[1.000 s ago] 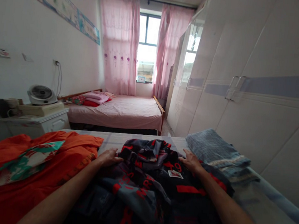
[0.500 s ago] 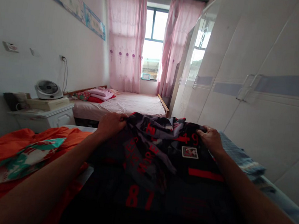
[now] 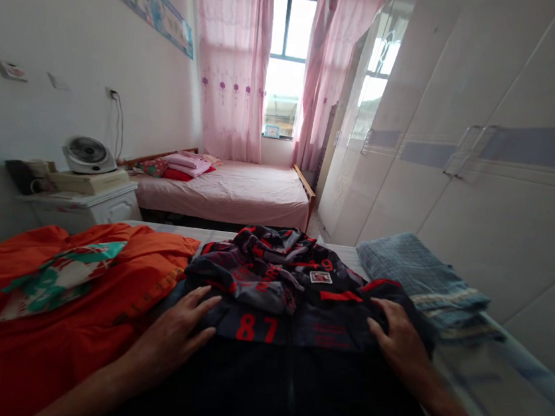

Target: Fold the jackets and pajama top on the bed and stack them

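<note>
A black jacket (image 3: pixel 248 378) with red lettering and the number 87 lies spread in front of me, its patterned grey and red hood (image 3: pixel 269 280) bunched at the far end. My left hand (image 3: pixel 183 327) is over the jacket's left side, fingers apart. On the other side my right hand (image 3: pixel 396 332) hovers at or just touches the right shoulder, its fingers spread; I cannot tell whether either hand presses on the cloth. Neither holds anything.
Orange clothing (image 3: pixel 111 302) with a green and white printed piece lies at left. Folded blue checked cloth (image 3: pixel 420 271) sits at right. Beyond are a pink-sheeted bed (image 3: pixel 239 190), a cabinet with a fan (image 3: pixel 88 154) on top, and a white wardrobe (image 3: pixel 423 204).
Both hands have let go of the jacket's upper edge and come back toward me. The jacket's top has dropped down flatter, and the view has tipped downward.
</note>
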A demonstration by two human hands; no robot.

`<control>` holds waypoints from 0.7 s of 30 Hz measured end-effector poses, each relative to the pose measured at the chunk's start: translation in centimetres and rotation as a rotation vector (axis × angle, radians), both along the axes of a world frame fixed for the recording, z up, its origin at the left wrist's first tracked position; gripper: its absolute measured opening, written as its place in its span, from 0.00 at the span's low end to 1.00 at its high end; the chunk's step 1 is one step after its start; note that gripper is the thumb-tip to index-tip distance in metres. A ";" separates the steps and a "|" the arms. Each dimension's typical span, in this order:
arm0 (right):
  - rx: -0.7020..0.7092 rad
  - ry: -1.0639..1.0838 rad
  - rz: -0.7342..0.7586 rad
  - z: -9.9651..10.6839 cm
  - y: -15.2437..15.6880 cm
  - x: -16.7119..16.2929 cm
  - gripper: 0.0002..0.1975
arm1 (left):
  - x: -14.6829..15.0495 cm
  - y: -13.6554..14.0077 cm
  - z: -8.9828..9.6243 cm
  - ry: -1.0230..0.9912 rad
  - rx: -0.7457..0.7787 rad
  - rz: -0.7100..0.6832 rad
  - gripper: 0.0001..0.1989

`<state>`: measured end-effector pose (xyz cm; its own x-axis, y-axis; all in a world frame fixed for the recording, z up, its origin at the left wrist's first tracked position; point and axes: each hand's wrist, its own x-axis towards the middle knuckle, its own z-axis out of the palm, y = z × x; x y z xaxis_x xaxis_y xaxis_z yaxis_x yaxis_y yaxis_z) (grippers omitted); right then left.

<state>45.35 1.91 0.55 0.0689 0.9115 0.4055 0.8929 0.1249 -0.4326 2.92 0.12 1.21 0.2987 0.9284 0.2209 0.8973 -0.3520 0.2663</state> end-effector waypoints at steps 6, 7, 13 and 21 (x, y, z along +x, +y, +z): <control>-0.334 0.226 -0.237 -2.8 -8.8 4.3 0.29 | -4.5 -7.3 -2.8 -0.218 -0.055 0.262 0.29; -0.407 0.279 -0.226 -2.8 -9.5 4.6 0.30 | -4.8 -7.8 -2.6 -0.250 -0.078 0.305 0.29; -0.776 0.568 0.121 -0.4 -12.2 2.2 0.24 | -4.7 -8.6 0.0 -0.504 -0.321 0.449 0.28; -0.615 0.925 -0.019 5.5 -11.5 1.7 0.26 | -2.1 -9.9 4.3 -0.927 -0.574 0.317 0.29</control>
<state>47.03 -9.58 6.05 0.1274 0.9351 -0.3308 0.1930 -0.3505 -0.9164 0.81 -9.75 5.49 -0.0248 0.9685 -0.2477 0.2976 0.2437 0.9231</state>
